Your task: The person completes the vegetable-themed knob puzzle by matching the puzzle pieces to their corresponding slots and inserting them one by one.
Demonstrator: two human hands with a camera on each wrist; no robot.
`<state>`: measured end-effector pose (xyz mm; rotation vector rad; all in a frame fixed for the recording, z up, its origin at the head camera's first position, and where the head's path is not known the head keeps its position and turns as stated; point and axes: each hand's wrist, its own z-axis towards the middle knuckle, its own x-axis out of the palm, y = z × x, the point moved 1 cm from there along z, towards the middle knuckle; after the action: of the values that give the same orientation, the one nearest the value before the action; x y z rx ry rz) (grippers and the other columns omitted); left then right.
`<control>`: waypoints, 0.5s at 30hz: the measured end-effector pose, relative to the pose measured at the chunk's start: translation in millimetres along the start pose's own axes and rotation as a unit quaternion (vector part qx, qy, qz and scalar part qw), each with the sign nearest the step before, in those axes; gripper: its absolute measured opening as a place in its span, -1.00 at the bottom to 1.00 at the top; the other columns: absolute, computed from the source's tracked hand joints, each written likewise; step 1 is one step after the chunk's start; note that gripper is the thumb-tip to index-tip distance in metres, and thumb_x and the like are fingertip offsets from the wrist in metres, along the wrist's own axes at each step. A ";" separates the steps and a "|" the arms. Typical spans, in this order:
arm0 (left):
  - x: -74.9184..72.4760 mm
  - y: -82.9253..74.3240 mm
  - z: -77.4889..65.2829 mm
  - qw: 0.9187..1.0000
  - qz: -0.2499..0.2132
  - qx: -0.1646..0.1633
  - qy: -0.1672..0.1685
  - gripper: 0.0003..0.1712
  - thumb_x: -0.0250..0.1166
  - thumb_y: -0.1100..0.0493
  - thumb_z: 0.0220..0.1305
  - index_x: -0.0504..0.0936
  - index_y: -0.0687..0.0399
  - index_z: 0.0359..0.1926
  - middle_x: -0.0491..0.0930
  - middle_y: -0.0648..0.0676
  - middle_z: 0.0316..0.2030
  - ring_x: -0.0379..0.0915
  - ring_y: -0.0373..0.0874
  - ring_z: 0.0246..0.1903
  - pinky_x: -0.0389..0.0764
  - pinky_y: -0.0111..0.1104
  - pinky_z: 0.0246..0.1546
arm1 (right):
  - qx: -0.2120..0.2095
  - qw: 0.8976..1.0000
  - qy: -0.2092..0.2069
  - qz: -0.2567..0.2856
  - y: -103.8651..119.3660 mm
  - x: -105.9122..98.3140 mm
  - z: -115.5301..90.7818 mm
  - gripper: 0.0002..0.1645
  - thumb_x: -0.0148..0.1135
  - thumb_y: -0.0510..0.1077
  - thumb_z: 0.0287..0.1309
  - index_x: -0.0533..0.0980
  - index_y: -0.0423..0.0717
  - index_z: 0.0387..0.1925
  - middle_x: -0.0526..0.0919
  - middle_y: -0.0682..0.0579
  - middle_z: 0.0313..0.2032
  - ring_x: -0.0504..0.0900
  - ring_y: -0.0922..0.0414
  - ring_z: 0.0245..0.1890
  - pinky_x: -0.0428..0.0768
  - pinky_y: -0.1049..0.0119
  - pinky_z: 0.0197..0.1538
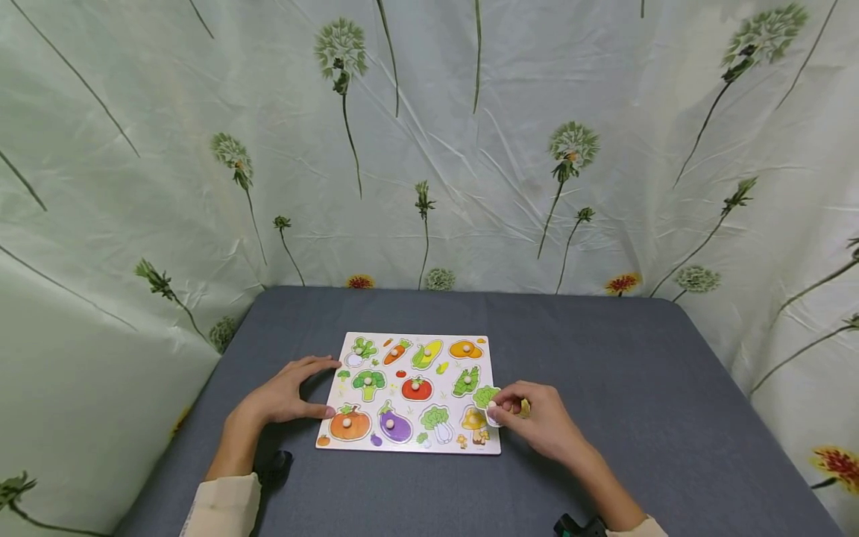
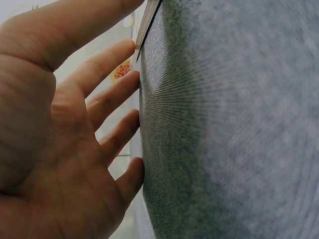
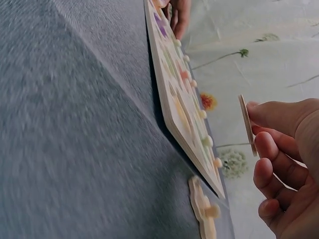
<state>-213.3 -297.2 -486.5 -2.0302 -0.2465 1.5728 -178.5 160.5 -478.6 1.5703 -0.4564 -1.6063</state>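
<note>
Right hand (image 1: 537, 418) pinches a green puzzle piece (image 1: 486, 397) just above the puzzle board (image 1: 376, 446)'s near edge, leftward; left hand (image 1: 285, 391), fingers relaxed, steadies its far side.

Puzzle board (image 1: 411, 393) lies on table (image 1: 637, 388), centred before me. My left hand (image 1: 285, 395) rests on table at board's left edge. My right hand (image 1: 537, 418) sits at board's right edge, pinching puzzle piece (image 1: 486, 397) just above board. Another piece (image 3: 204, 209) lies on table just beside board's right edge. Curtain (image 1: 429, 134) hangs behind table.
</note>
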 end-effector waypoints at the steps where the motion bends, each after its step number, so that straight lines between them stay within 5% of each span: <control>1: 0.1 0.3 0.0 1.000 0.000 0.000 0.000 0.06 0.59 -0.30 -0.05 0.43 -0.11 0.46 0.25 0.30 0.49 0.09 0.41 0.46 0.27 0.43 0.26 | 0.002 1.000 0.003 0.000 0.4 2.2 0.6 -0.87 0.58 -0.01 0.10 0.72 0.19 -0.34 0.58 0.31 -0.47 0.48 0.30 -0.44 0.42 0.45 -0.37; 15: 0.8 1.9 0.4 1.000 0.002 0.004 0.000 0.06 0.58 -0.31 -0.05 0.43 -0.12 0.46 0.26 0.30 0.49 0.11 0.40 0.45 0.29 0.42 0.25 | -0.025 0.999 0.031 0.034 10.8 27.8 12.0 -0.92 0.54 -0.08 0.15 0.73 0.10 -0.35 0.61 0.27 -0.50 0.50 0.35 -0.49 0.50 0.46 -0.39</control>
<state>-213.7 -298.4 -488.3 -2.0243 -0.2364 1.5737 -183.4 129.8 -486.7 1.5466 -0.4279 -1.5014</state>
